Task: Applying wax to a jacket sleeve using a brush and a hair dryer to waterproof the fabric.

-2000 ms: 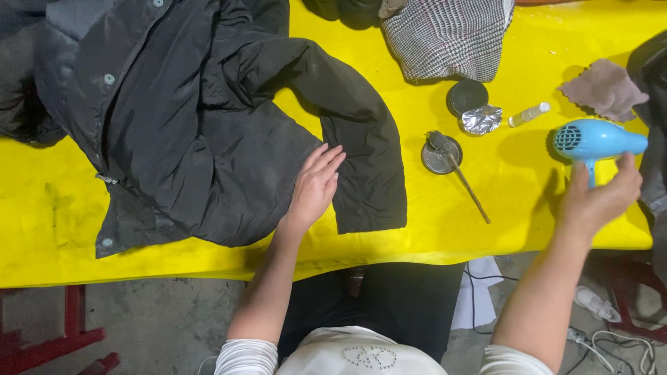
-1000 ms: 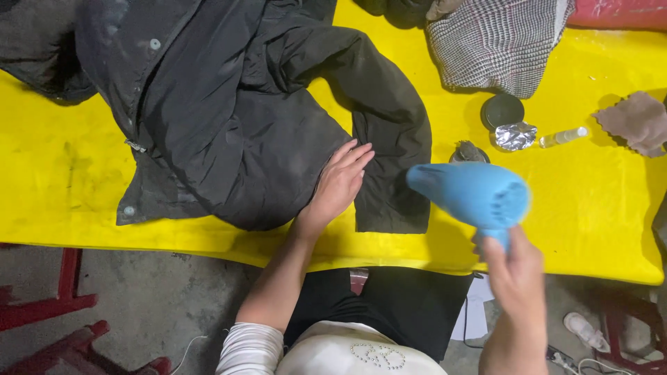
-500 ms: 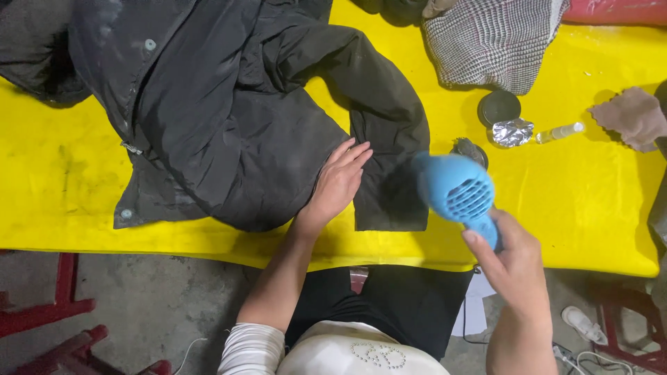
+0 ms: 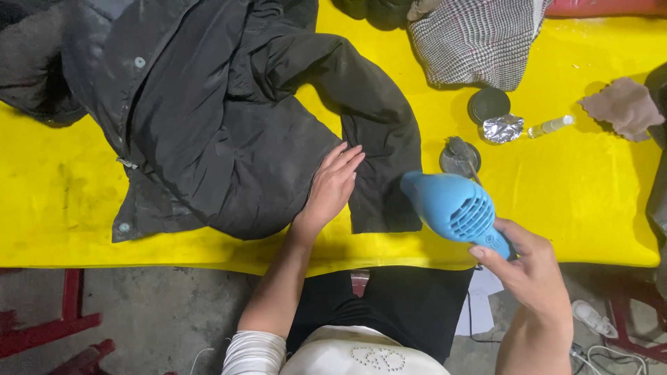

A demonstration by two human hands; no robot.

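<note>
A black jacket (image 4: 229, 132) lies spread across the yellow table (image 4: 577, 201), its body to the left and one sleeve reaching down to the right. The left hand (image 4: 332, 187) rests flat on the jacket where that sleeve meets the body, fingers together and stretched out, pressing the cloth down rather than gripping it. Judging from this, the step in hand is blowing air over the sleeve end; it goes best if the palm keeps the fabric taut and smooth, with the fingers clear of the air stream.

Just right of the jacket's sleeve cuff, the blue hair dryer (image 4: 451, 205) hangs above the table edge, its nozzle turned toward the sleeve. The right hand (image 4: 531, 274) is clamped around the dryer's handle, thumb laid along it. A sound way to work would be to hold the nozzle a little off the cloth and sweep along the sleeve, not dwelling on one spot, since the shell looks synthetic.

Right of the jacket and beyond the dryer sit a small round tin with a brush (image 4: 460, 157), a dark lid (image 4: 488, 104), crumpled foil (image 4: 503, 128) and a small clear bottle (image 4: 550, 126). A checked garment (image 4: 479, 42) lies farther back.
</note>
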